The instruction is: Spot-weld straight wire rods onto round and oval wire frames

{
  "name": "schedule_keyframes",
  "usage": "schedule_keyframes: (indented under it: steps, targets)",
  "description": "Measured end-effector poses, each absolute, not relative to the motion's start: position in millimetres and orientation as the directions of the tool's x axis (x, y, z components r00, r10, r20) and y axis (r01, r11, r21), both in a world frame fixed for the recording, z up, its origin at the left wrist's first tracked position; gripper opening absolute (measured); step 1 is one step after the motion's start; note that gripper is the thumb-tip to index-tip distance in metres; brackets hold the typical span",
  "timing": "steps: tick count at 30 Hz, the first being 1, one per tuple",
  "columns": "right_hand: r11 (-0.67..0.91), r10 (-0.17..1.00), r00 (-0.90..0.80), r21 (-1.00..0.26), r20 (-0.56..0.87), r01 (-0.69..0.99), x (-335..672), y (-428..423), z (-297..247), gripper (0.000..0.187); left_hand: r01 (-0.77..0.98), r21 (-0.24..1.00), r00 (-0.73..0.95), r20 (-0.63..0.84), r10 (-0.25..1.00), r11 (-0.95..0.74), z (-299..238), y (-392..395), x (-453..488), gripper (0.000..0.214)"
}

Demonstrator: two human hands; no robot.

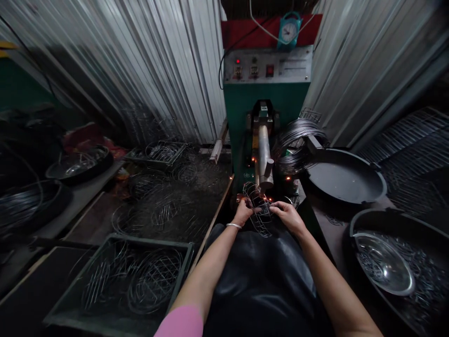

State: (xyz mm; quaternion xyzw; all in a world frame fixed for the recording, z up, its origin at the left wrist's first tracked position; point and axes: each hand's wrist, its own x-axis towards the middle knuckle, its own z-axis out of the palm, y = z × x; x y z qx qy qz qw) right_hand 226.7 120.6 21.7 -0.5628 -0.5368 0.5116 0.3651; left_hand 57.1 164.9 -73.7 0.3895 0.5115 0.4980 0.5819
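Observation:
Both my hands hold a small wire basket frame (258,206) in front of me, just under the metal arm (264,152) of a green welding machine (266,100). My left hand (242,211) grips the frame's left side, fingers curled round the wires. On the right side, my right hand (288,214) pinches the frame with closed fingers. A few orange sparks glow around the arm's tip (268,169). A bangle sits on my left wrist. A dark apron (259,276) covers my lap.
A coil of wire rings (298,142) hangs right of the machine beside a dark round pan (345,178). A steel bowl (384,264) lies in a pan of small wire pieces at right. A green crate (122,281) of wire frames sits at lower left, with more frames behind it.

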Motion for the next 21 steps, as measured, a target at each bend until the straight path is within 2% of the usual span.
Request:
schedule_keyframes:
  steps: [4,7,14,21]
  targets:
    - [-0.211,0.959,-0.150,-0.960,-0.239,0.182,238.5,98.8,11.0,0.034,-0.198,0.957,-0.021,-0.220,0.975,0.212,-70.3,156.9,56.9,0.062]
    - [-0.232,0.945,-0.191,-0.957,-0.265,0.176,238.9,91.4,11.2,0.032,-0.240,0.924,0.004,-0.305,0.952,0.296,-68.7,148.6,58.0,0.063]
    - [-0.141,0.978,-0.124,-0.973,-0.165,0.181,222.8,114.7,24.5,0.030,-0.266,0.862,0.051,-0.435,0.899,0.432,-62.6,146.5,59.5,0.067]
    - [-0.106,0.989,-0.088,-0.980,-0.122,0.166,215.6,131.2,25.0,0.026,-0.220,0.859,0.031,-0.467,0.884,0.462,-61.4,159.2,57.7,0.062]
